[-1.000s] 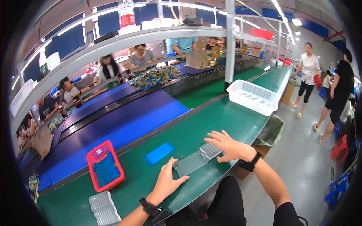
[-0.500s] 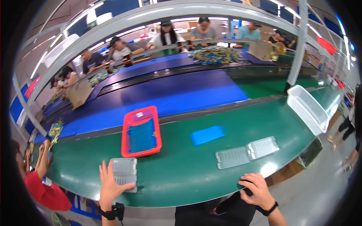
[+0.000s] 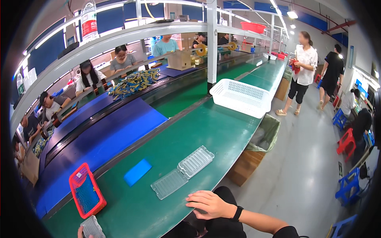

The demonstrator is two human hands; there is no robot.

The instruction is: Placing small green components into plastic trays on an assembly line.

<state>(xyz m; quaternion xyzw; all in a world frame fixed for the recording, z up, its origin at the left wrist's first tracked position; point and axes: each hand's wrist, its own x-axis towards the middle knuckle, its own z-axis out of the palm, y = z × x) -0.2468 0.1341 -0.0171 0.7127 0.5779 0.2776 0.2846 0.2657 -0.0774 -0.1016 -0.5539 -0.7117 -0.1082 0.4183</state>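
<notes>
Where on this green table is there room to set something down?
A wide bare stretch of green tabletop lies between the open clear case and the white basket. Another lies below the blue piece, between the red basket and open clear case. Crowded: lower left, with red basket, second clear case and left hand.

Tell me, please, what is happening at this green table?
The person's left hand, mostly out of view, touches a clear plastic case next to a red basket with blue contents. The right hand is at the near edge of the green table, with nothing visible in it. Another clear case lies open on the table, beside a flat blue piece.
</notes>
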